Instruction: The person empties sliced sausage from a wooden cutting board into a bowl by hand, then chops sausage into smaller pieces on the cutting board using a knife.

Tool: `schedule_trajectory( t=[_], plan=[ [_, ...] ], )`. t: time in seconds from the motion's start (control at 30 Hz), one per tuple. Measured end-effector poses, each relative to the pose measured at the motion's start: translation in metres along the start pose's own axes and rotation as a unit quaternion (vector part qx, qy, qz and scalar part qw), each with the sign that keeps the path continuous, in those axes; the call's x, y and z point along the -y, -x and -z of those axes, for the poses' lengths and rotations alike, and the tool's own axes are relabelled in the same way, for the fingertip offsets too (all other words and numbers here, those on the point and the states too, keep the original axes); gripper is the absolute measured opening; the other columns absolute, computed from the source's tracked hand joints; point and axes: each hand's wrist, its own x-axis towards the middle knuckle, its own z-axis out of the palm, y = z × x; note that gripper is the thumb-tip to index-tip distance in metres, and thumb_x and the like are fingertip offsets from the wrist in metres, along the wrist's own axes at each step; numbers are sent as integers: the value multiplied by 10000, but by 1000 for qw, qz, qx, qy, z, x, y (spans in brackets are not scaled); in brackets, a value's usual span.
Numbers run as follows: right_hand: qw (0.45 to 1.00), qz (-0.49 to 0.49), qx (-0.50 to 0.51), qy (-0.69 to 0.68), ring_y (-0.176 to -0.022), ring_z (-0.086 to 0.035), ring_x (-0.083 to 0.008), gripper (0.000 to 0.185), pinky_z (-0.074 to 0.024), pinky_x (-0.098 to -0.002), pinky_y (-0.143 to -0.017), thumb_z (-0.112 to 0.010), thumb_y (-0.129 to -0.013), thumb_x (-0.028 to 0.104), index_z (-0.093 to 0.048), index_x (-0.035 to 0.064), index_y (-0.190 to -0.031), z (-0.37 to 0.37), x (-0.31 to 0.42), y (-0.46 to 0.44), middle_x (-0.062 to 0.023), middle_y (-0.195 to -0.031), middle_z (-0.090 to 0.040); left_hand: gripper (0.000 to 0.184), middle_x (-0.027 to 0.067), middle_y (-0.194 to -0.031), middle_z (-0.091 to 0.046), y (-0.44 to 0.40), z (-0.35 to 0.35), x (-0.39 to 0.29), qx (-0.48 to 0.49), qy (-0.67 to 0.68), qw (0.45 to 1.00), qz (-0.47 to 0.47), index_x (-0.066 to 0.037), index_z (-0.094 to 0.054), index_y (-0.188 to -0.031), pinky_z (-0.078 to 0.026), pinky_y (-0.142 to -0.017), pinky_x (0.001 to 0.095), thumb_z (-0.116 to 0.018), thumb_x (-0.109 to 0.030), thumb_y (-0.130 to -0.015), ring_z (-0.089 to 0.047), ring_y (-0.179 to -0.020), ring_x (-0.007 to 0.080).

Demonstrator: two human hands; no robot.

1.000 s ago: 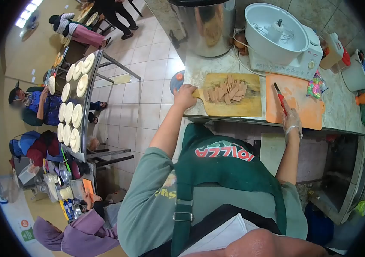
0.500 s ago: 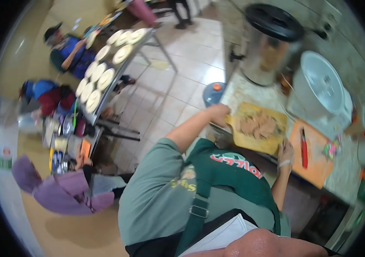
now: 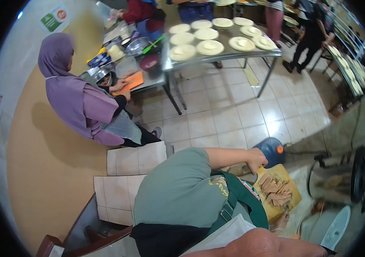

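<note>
A yellow cutting board (image 3: 295,187) carries a heap of pale brown slices (image 3: 275,191) that look like meat. My left hand (image 3: 257,159) is closed around the board's handle. At the opposite end, my right hand (image 3: 282,222) grips the board's edge; it appears to wear a thin clear glove, and part of it is cut off by my body. The board is held in front of my apron (image 3: 246,205), by the counter's edge.
A blue water jug (image 3: 270,150) stands beside the counter. On the counter are a clear dispenser with a black lid (image 3: 336,176) and a white basin (image 3: 336,227). A person in purple (image 3: 77,92) works at a table. Plates (image 3: 209,47) cover a metal table (image 3: 225,57).
My view has swung left, so the board and counter now appear at the lower right. Both hands still hold the board. The orange board and red knife have left the view.
</note>
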Motion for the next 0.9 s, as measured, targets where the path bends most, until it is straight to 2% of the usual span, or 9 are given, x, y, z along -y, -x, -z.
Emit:
schedule_trajectory(
  t=[0.1, 0.27, 0.33, 0.4, 0.53, 0.67, 0.73, 0.8, 0.9],
  plan=[
    [994, 20, 14, -106, -921, -511, -242, 444, -431, -352, -780, -399, -882, 338, -413, -35, -1123, -68, 73, 1, -172, -1049, -494, 411, 86, -709, -590, 21, 31, 52, -39, 18, 999, 31, -96, -583, -809, -439, -589, 385, -655, -283, -450, -572, -704, 278],
    [992, 111, 59, 21, -930, -510, -298, 418, -431, -365, -795, -401, -880, 319, -398, -16, -1130, -182, 138, -69, -199, -1094, -467, 381, 88, -731, -597, 83, 103, 136, -82, 44, 990, 105, -104, -590, -807, -438, -592, 380, -666, -257, -466, -570, -715, 277],
    [938, 286, 100, 166, -966, -496, -334, 436, -400, -361, -843, -410, -869, 327, -406, -19, -1135, -232, 153, -102, -216, -1110, -473, 435, 97, -774, -612, 119, 132, 162, -58, 70, 983, 162, -83, -600, -843, -447, -620, 365, -713, -287, -476, -576, -741, 279],
    [776, 483, 6, 406, -985, -487, -344, 390, -375, -359, -853, -406, -868, 298, -462, -14, -1096, -286, 187, -109, -223, -1075, -501, 473, 105, -810, -618, 159, 148, 192, -79, 106, 974, 182, -67, -604, -866, -454, -640, 354, -726, -330, -492, -582, -759, 276],
    [925, 276, 192, 177, -894, -522, -261, 346, -391, -326, -792, -411, -876, 252, -534, -37, -1021, -410, 285, -80, -192, -945, -562, 487, 96, -900, -628, 242, 170, 217, -110, 275, 911, 285, -21, -614, -912, -467, -683, 296, -718, -392, -613, -598, -798, 198],
    [877, 244, 410, 63, -789, -524, -154, 358, -420, -274, -703, -443, -864, 262, -539, -41, -1029, -521, 338, -52, -107, -894, -581, 333, 48, -873, -610, 306, 155, 225, -117, 501, 787, 341, -2, -583, -940, -463, -672, 253, -633, -275, -756, -579, -784, 126],
    [821, 295, 472, 128, -773, -551, -182, 347, -428, -290, -702, -463, -849, 255, -559, -43, -999, -580, 360, -54, -138, -866, -600, 331, 44, -881, -599, 325, 143, 223, -106, 550, 757, 337, 4, -557, -980, -459, -681, 246, -610, -254, -781, -571, -792, 118],
    [766, 372, 492, 182, -776, -574, -204, 357, -432, -296, -700, -478, -836, 263, -570, -51, -980, -631, 383, -38, -172, -848, -613, 359, 45, -910, -575, 334, 146, 205, -194, 673, 657, 279, 8, -480, -1055, -447, -717, 242, -580, -229, -805, -546, -827, 105],
    [710, 418, 509, 251, -782, -587, -224, 373, -433, -303, -703, -482, -827, 271, -567, -55, -987, -698, 419, -11, -206, -856, -610, 395, 63, -936, -566, 335, 129, 209, -319, 596, 674, 297, 5, -433, -1087, -450, -719, 254, -580, -228, -804, -556, -829, 122]
  ],
)
